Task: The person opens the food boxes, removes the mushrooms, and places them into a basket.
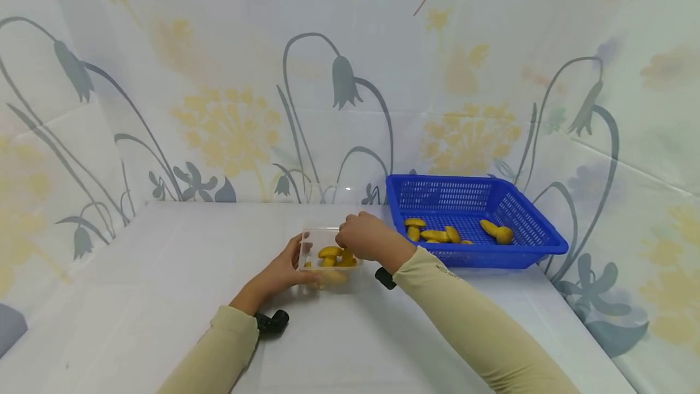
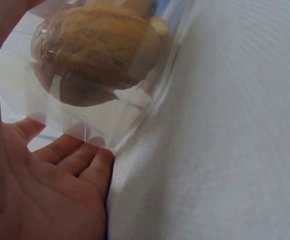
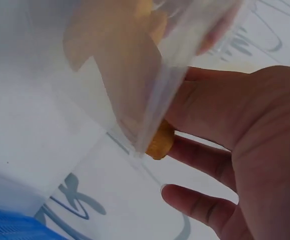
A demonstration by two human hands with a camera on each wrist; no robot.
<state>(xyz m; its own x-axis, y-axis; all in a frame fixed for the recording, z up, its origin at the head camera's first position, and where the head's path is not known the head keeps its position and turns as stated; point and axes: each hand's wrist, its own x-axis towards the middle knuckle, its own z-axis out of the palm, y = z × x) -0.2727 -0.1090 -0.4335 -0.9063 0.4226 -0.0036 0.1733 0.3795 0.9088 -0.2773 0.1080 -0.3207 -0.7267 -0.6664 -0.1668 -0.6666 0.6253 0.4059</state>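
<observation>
A clear plastic box with yellow-brown mushrooms inside stands on the white table, its transparent lid raised at the back. My left hand holds the box at its left side, thumb along the front and fingers round the side. Seen through the wall in the left wrist view is a large mushroom cap. My right hand reaches over the box's right rim and pinches a mushroom between thumb and fingers. Its end shows past the box's edge in the right wrist view.
Right of the box stands a blue perforated basket with several more mushrooms in it. A flower-printed cloth hangs behind the table. Dark wrist devices are worn on both wrists.
</observation>
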